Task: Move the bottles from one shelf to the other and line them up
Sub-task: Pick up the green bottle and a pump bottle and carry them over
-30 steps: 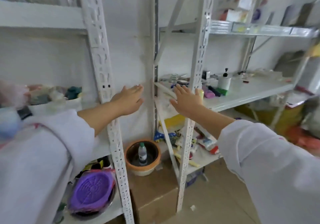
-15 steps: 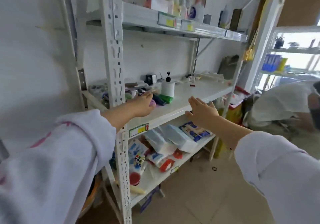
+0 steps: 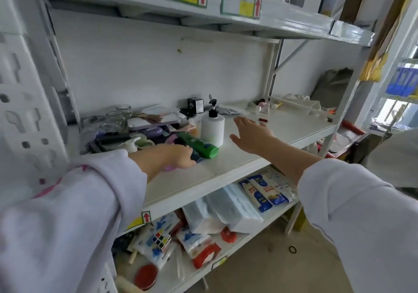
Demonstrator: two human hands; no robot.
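While the right hand (image 3: 252, 134) is hovering with fingers spread and holding nothing just right of the upright white pump bottle (image 3: 212, 131), the left hand (image 3: 178, 158) is lying low on the middle shelf (image 3: 282, 132), its fingertips touching the near end of the green bottle (image 3: 199, 145) lying on its side; whether it is gripping anything I cannot tell. Two empty glass jars (image 3: 116, 117) are standing far left among clutter.

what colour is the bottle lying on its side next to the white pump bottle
Green: the lying bottle beside the white pump bottle, clearest in the head view.
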